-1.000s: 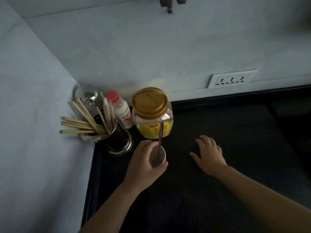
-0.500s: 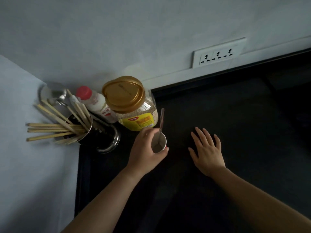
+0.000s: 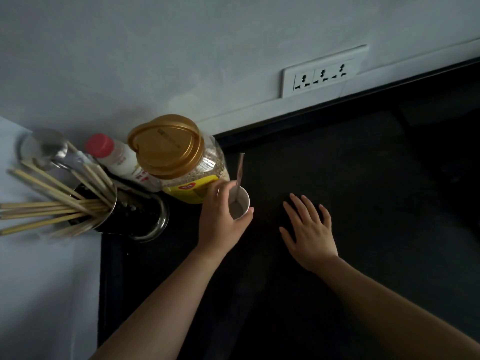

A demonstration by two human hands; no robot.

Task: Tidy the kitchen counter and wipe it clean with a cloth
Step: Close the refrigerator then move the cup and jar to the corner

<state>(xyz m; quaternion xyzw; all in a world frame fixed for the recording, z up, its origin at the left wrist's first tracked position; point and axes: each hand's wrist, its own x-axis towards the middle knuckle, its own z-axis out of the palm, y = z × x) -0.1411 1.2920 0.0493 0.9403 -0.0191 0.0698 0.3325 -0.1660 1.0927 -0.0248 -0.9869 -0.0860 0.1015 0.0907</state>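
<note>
left hand (image 3: 224, 220) clamping small white cup (image 3: 240, 207) beside gold-lidded jar (image 3: 181, 162) — risking tipping, loose spoon (image 3: 239, 175) shifting; right hand (image 3: 309, 231) spreading flat, fingers apart, gripping nothing, on dark tabletop (image 3: 363, 190).

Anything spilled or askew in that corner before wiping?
No spill visible. The wooden chopsticks splay sideways out of the steel holder, overhanging the counter edge. The left hand grips a white cup.

Left hand (image 3: 220, 222) wrapped round small white cup (image 3: 240, 206) w/ spoon (image 3: 239, 175) in it, beside gold-lid jar (image 3: 179, 157); right hand (image 3: 309, 229) flat, fingers spread, on dark counter (image 3: 363, 190).
</note>
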